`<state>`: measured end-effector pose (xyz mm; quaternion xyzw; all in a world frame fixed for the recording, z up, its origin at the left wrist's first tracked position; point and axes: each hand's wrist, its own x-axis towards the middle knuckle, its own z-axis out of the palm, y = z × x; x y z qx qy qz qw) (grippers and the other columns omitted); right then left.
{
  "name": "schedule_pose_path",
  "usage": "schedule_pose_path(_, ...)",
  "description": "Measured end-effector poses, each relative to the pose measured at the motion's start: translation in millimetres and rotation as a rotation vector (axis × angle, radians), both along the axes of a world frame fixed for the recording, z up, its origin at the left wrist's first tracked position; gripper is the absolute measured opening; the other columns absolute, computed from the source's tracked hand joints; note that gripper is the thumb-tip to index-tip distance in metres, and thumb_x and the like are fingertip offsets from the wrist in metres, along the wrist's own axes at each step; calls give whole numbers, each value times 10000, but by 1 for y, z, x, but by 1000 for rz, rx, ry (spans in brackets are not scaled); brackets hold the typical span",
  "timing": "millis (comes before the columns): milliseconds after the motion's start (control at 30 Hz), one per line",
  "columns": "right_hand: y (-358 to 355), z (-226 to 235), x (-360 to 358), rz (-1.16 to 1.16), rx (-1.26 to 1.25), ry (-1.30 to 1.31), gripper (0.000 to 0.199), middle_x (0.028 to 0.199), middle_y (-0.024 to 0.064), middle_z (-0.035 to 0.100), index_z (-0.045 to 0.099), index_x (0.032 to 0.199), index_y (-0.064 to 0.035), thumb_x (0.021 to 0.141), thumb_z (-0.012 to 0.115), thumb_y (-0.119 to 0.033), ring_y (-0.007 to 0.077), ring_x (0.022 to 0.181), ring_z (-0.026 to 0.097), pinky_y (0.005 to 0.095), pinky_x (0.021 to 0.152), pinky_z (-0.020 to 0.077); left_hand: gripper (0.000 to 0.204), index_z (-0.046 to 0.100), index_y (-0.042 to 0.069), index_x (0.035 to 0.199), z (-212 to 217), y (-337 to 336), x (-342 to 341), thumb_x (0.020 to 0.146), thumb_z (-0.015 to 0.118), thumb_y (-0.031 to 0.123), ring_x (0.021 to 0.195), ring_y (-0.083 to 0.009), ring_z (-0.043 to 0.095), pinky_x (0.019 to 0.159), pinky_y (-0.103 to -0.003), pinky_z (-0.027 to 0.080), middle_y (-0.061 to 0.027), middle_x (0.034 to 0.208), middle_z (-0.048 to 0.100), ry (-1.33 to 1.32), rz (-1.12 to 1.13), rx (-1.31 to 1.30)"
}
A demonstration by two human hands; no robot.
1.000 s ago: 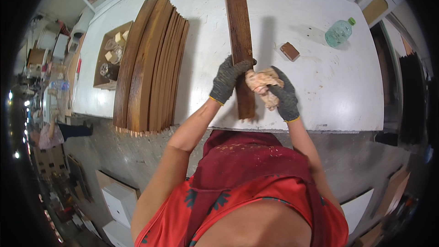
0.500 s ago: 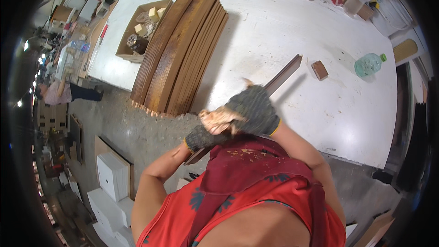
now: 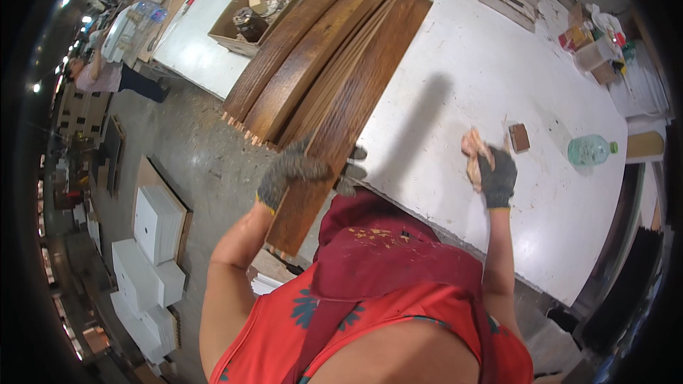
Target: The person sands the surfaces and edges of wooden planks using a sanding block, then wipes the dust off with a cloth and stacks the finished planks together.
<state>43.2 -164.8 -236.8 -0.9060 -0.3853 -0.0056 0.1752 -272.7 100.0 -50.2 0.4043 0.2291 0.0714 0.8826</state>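
Observation:
My left hand (image 3: 302,168), in a dark knit glove, is closed around a long brown wooden slat (image 3: 356,99) near its lower end. The slat is tilted up and away, its broad, glossy face showing, with small pegs on its ends. It partly covers the stack of similar curved slats (image 3: 306,64) on the table. Out to the right, my gloved right hand (image 3: 496,176) grips a crumpled tan rag (image 3: 475,160) at the white table's surface. Just beyond that hand lies a small brown block (image 3: 519,138).
On the white table (image 3: 427,135) stand a cardboard box (image 3: 245,39) with yellowish blocks and a jar, a green-tinted bottle (image 3: 592,149) and a flat tray (image 3: 509,1). White boxes (image 3: 156,224) are stacked on the floor at left. Another person (image 3: 103,77) stands far left.
My hands have parted. The slat, seen edge-on before, now shows its broad face and is raised in my left hand. My right hand has moved right with the rag.

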Motion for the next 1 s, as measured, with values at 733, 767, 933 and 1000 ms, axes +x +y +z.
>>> schedule_pose_path(733,-26,-37,-29,-57,183,-162,391,1033,102,668,672,1087,-127,722,743,-249,291,944,624,428,832,473,402,403,-57,1353,-28,39,66,1008,430,148,1277,-274,461,1038,-354,477,-214,1355,476,-442,593,-292)
schedule_pose_path(767,-26,-37,-29,-60,191,-171,387,1032,103,668,673,1082,-126,719,743,-243,291,939,625,426,824,476,369,438,-54,1336,-28,37,66,1009,434,116,1264,-225,482,1036,-323,478,-169,1350,506,-376,627,-293)
schedule_pose_path(933,-25,-35,-28,-34,209,-157,366,1010,118,672,680,1071,-91,734,734,-223,302,927,632,428,828,478,315,501,-67,1259,-51,53,65,1005,412,95,1139,-379,555,936,-451,548,-272,1267,524,-722,661,-1324)
schedule_pose_path(1000,-24,-35,-29,-16,239,-155,382,1012,119,661,676,1077,-106,714,747,-203,307,923,626,434,820,476,313,503,-80,1245,-54,54,69,1004,402,92,1104,-418,568,911,-485,558,-295,1243,527,-769,719,-1286)
